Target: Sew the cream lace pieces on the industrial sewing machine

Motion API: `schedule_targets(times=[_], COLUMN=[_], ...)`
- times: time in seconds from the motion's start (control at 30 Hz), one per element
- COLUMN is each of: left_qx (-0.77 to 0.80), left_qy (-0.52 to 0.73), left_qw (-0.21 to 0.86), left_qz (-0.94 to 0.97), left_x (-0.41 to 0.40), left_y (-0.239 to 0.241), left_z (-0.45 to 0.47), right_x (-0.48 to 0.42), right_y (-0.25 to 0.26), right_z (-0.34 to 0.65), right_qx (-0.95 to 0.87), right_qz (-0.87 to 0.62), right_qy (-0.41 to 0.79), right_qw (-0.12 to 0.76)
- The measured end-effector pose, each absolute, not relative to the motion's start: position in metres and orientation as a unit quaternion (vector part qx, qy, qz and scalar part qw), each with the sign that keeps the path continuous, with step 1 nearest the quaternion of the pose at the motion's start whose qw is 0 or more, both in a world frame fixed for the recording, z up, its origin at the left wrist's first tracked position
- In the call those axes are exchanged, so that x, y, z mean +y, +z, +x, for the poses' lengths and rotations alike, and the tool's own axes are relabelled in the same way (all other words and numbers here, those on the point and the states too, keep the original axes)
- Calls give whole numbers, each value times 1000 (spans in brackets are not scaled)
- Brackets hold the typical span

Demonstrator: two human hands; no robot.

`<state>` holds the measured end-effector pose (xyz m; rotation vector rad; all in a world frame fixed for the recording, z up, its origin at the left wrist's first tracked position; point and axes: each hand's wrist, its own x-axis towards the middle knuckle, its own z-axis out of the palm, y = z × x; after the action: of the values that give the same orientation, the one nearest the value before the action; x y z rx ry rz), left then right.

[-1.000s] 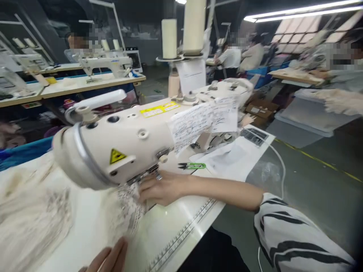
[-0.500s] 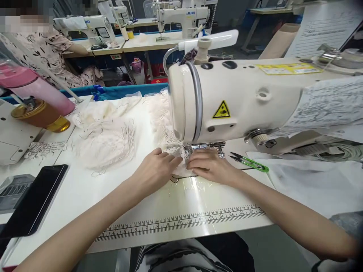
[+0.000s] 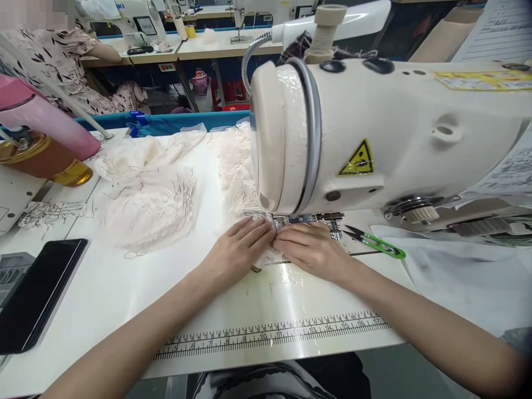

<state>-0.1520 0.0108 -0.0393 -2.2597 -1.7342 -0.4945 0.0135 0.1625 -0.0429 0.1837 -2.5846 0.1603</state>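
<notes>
Cream lace fabric [image 3: 240,191] lies under the sewing machine [image 3: 286,138], running from behind the machine head to the front of the needle area. My left hand [image 3: 239,249] holds the lace at its front left, fingers together and stretched over it. Close beside it, fingertips nearly meeting, my right hand [image 3: 316,249] is closed on the lace just in front of the presser foot. The needle and the exact stitching spot are hidden by my fingers and the machine head. Green thread snips [image 3: 380,245] rest to the right of my right hand.
Cream lace pieces with loose threads [image 3: 145,210] lie at left. Beyond them are a black phone [image 3: 44,293], a pink bottle [image 3: 45,116] and an amber cup [image 3: 50,160]. A printed ruler [image 3: 274,332] lines the table's front edge. Another person [image 3: 54,72] sits at the back left.
My left hand has shifted slightly, its fingers now stretched out more over the lace. My right hand stays by the presser foot. The camera view has come nearer to the machine.
</notes>
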Motion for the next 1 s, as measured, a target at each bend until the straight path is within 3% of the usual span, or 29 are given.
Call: schedule_targets(times=[0.27,1.0], left_qx=[-606,-654], left_qy=[-115,-90], left_qw=[51,67], left_qz=[-786,-748], left_x=[9,14], left_y=[-43,-41], left_z=[-158,-145], right_x=[160,162], right_y=[-43,-50], right_z=[10,16], right_qx=[-948,-962], right_qz=[77,22], right_qy=[54,63], right_qw=[305,265])
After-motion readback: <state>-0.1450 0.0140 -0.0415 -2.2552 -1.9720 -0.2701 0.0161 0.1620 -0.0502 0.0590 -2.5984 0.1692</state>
